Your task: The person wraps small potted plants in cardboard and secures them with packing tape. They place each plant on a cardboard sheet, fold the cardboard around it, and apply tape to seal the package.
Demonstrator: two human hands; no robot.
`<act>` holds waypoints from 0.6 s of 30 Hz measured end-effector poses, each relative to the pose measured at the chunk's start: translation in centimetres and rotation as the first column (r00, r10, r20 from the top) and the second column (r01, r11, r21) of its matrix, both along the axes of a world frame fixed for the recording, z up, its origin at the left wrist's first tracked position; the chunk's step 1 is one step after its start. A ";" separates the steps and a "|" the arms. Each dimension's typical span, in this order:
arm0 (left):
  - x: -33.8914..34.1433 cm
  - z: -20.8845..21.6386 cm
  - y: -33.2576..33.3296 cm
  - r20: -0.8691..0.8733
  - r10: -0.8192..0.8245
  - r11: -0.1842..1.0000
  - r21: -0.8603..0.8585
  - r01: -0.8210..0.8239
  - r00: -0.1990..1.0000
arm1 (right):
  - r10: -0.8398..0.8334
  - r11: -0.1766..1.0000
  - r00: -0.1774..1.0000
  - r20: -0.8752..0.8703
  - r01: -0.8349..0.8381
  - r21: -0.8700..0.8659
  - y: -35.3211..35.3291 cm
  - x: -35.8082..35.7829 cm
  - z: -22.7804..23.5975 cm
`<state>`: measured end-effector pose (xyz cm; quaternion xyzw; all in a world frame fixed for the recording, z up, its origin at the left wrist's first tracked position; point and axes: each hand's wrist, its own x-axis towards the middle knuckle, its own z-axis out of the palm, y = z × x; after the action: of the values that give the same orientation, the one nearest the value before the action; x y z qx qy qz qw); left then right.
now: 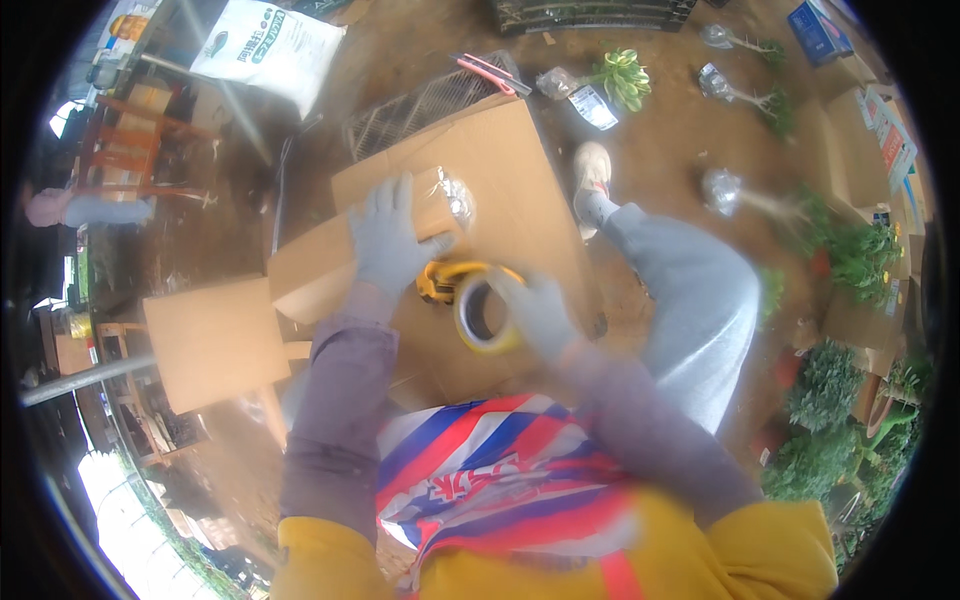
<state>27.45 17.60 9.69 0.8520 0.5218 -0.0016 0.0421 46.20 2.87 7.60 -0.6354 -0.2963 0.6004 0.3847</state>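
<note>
My left hand (388, 235), in a grey glove, lies flat with its thumb out on a long narrow cardboard box (312, 265). A shiny silver, plastic-wrapped bundle (458, 198) shows at the box's far right end. My right hand (541, 312), also gloved and blurred by motion, grips a yellow tape dispenser (438, 283) carrying a large roll of tape (464, 322). The dispenser is close to the box's near right side. Its grip is partly hidden by my fingers. Beneath all this spreads a larger flat piece of cardboard (520, 170).
Pink-handled scissors (485, 70) lie on a mesh crate (420, 115) beyond the cardboard. A leafy plant (624, 80) and several silver-wrapped plants lie on the ground to the right. A white sack (275, 55) sits far left. A cardboard flap (215, 340) stands at left.
</note>
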 end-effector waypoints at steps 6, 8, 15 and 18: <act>0.0 -0.4 -0.6 -0.139 0.012 0.999 0.053 -0.005 0.990 | 0.032 0.991 0.998 -0.048 -0.025 0.130 0.7 -2.7 -0.5; -0.5 -0.5 -0.7 -0.191 -0.039 0.994 0.091 0.057 0.981 | 0.107 0.950 0.989 0.101 -0.132 0.284 -1.4 0.8 0.1; -4.3 1.9 4.0 0.000 -0.199 0.961 -0.194 0.196 0.980 | -0.190 0.854 0.967 0.170 0.077 0.514 -2.1 10.5 5.3; -4.6 2.9 6.4 -0.037 -0.221 0.925 -0.326 0.197 0.975 | -0.154 0.778 0.791 0.592 -0.272 0.567 -1.8 12.4 6.9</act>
<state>22.84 23.98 12.58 0.8840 0.4219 -0.1219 0.1602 58.57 1.08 14.49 -0.6186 -0.6066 0.2424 0.4366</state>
